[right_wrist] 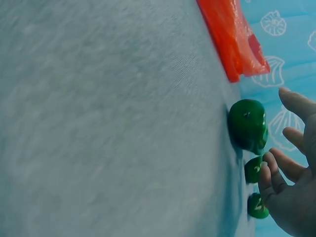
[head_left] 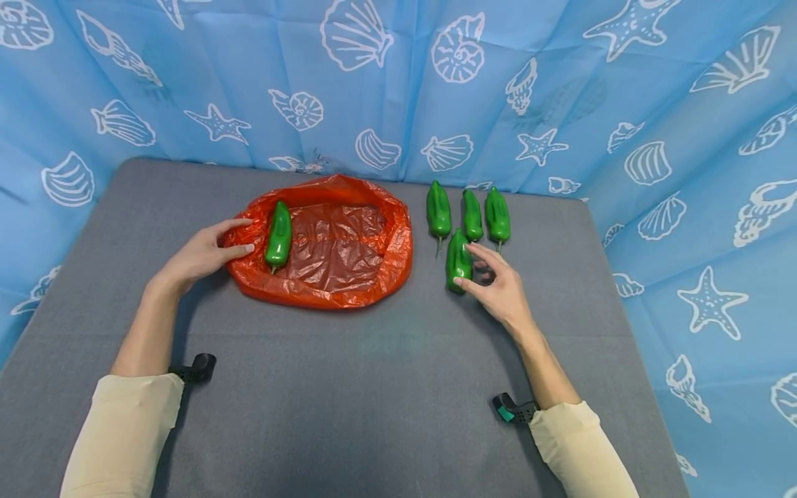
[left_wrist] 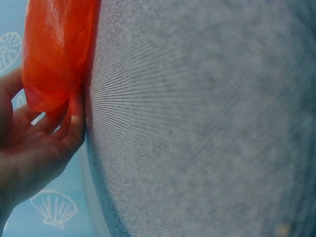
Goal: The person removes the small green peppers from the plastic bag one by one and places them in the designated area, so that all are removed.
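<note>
An orange-red plastic bag (head_left: 391, 273) lies with its mouth spread wide and its rim folded out. My left hand (head_left: 196, 254) grips the bag's left side, thumb over the rim and fingers outside, as the left wrist view also shows. One green pepper (head_left: 279, 235) lies inside the bag near that thumb. To the right of the bag, my right hand (head_left: 498, 285) reaches over another green pepper (head_left: 458, 266), with thumb and fingers spread around it. In the right wrist view the fingers of the right hand (right_wrist: 291, 173) stand apart beside the pepper (right_wrist: 247, 126).
Behind the right hand, three more peppers lie in a row: a left one (head_left: 438, 211), a middle one (head_left: 472, 216) and a right one (head_left: 497, 216). Everything rests on a grey cloth-covered table (head_left: 349, 401). A blue curtain (head_left: 398, 90) with white shells hangs along the back and right edges.
</note>
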The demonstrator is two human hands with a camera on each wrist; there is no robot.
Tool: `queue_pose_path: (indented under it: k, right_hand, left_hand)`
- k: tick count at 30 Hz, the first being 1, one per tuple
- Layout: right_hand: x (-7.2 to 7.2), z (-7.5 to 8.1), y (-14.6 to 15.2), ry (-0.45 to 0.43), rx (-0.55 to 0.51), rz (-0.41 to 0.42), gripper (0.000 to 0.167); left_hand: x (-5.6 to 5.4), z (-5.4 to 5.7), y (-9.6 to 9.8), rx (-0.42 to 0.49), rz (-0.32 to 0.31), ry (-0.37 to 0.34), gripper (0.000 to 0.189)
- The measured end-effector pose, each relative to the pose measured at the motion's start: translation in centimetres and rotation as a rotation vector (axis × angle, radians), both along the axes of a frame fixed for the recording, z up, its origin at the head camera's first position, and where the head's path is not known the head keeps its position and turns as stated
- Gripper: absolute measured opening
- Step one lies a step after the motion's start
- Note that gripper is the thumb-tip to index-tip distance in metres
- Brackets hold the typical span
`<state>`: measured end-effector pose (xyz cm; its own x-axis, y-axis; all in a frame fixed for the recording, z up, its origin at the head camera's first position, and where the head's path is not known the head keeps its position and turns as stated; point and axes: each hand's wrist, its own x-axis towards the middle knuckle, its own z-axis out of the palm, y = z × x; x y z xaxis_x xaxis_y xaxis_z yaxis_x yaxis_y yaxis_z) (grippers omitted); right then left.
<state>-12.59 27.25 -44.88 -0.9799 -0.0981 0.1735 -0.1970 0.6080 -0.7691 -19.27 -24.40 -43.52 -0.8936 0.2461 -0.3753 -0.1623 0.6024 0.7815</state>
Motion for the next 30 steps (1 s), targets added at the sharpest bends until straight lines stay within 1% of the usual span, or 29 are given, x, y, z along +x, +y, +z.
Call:
queue_pose_path:
  k: [6,13,19,25,28,30]
  right_hand:
    - [-0.4,1.0,-1.3,0.040,-0.035,0.007,0.059]
    - [-0.9,1.7,-2.9,0.094,-0.067,0.038,0.052]
    - [-1.3,1.7,-4.0,0.081,-0.081,0.052,0.049]
    - [-1.7,1.8,-5.0,0.089,-0.129,0.086,0.049]
    - [-1.7,2.3,-5.9,0.102,-0.149,0.097,0.049]
    - [-1.5,3.2,-6.6,0.107,-0.160,0.107,0.048]
  left_hand:
    - [0.1,0.1,0.0,-0.007,-0.002,-0.004,0.074]
    - [0.1,0.3,0.1,0.001,-0.001,-0.003,0.073]
    - [0.1,0.2,0.2,-0.009,-0.004,-0.009,0.074]
    - [0.1,0.2,0.3,0.009,0.010,-0.012,0.072]
    - [0.2,0.2,0.3,0.014,0.014,-0.013,0.072]
    - [0.2,0.2,0.3,0.016,0.015,-0.012,0.072]
